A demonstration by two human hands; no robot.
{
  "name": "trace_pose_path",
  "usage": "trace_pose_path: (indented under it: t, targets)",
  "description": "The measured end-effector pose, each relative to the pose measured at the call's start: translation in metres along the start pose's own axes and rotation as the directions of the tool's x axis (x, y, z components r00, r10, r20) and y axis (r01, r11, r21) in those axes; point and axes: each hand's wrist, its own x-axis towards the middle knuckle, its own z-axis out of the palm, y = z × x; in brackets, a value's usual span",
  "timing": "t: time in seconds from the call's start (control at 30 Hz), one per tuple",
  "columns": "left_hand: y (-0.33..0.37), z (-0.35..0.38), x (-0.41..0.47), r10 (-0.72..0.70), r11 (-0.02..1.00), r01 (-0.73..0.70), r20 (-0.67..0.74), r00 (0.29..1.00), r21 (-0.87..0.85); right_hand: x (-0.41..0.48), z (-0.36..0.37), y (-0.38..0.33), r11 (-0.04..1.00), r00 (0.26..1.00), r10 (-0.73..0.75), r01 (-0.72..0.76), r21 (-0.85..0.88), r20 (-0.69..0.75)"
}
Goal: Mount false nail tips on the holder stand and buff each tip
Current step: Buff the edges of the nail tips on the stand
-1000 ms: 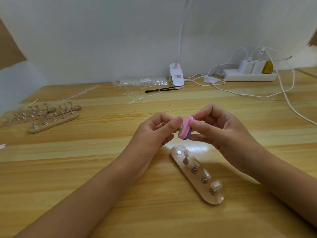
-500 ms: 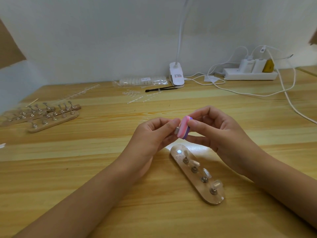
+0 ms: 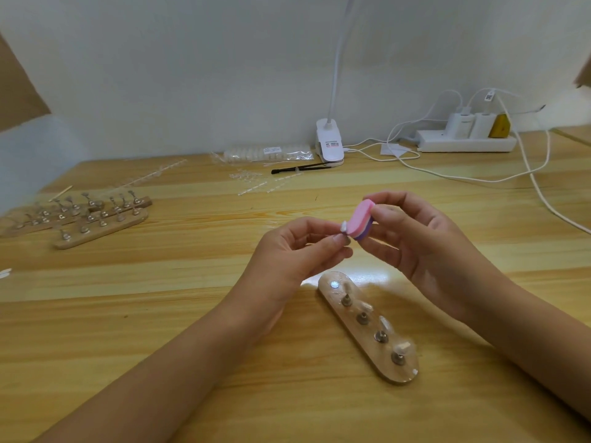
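Above the middle of the wooden table, my left hand [image 3: 295, 251] pinches a small clear nail tip [image 3: 344, 227] between thumb and fingers. My right hand [image 3: 412, 238] grips a pink and purple buffer block [image 3: 361, 219], whose pink face lies against the tip. Just below both hands lies an oval wooden holder stand [image 3: 367, 327] with several metal pegs. Clear nail tips sit on most of those pegs, and the peg spot nearest my hands shows only a bright metal disc.
More wooden holder stands [image 3: 96, 223] with pegs lie at the far left. A bag of nail tips [image 3: 265, 153], a black brush [image 3: 300, 168] and loose clear strips sit at the back. A white clip lamp [image 3: 330, 145], a power strip [image 3: 465, 143] and white cables [image 3: 540, 187] occupy the back right.
The buffer block has slid up and to the right across the nail tip. Both hands have risen slightly above the stand.
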Motion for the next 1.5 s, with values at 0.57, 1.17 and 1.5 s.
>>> trace_pose_path:
  t: [0.57,1.17,1.5]
  targets:
    - [-0.0024,-0.0022,0.0003,0.148,0.962,-0.149,0.022,0.989,0.231,-0.0024,0.0027,-0.0003,0.983,0.998,0.006,0.005,-0.185,0.059]
    - [-0.0038,-0.0058,0.001,0.267,0.893,-0.264,0.044,0.963,0.365,-0.0015,-0.0009,0.0025,0.988,0.994,0.034,-0.018,-0.156,0.099]
    - [-0.002,-0.0047,-0.0009,0.318,0.876,-0.312,0.046,0.947,0.368,-0.0001,-0.0027,0.0024,0.992,0.996,0.039,-0.029,-0.12,0.081]
